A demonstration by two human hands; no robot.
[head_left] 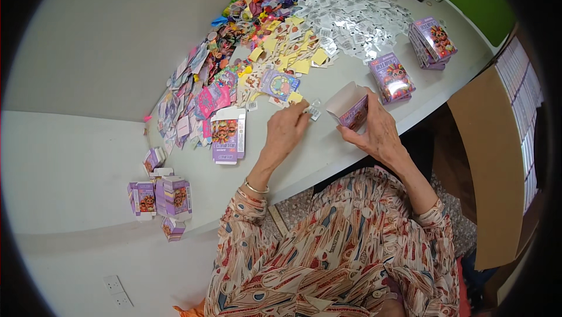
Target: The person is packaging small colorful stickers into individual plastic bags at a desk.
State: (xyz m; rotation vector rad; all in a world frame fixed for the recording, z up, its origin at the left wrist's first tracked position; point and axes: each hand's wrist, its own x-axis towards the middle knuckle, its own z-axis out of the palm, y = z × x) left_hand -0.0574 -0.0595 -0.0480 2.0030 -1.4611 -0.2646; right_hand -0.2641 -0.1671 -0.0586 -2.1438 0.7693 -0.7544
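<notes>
My right hand (379, 131) grips a small purple carton (355, 113), thumb on one side and fingers on the other. The carton's white flap stands open toward the left. My left hand (287, 128) is closed in a pinch on a small clear packet (315, 110) with a white label, just left of the carton. Beyond my left fingers lie a blue-and-purple card packet (280, 85) and scattered yellow pieces (302, 65). A flattened purple carton (228, 135) rests left of my left hand. What the held carton contains is hidden.
Piles of small white labelled packets (357, 21), colourful toy pieces (234, 30) and folded sheets (181, 106) cover the far table. Filled purple boxes (392, 76) stand stacked at right. Empty cartons (174, 195) sit at left. A cardboard box (489, 159) stands beside the table.
</notes>
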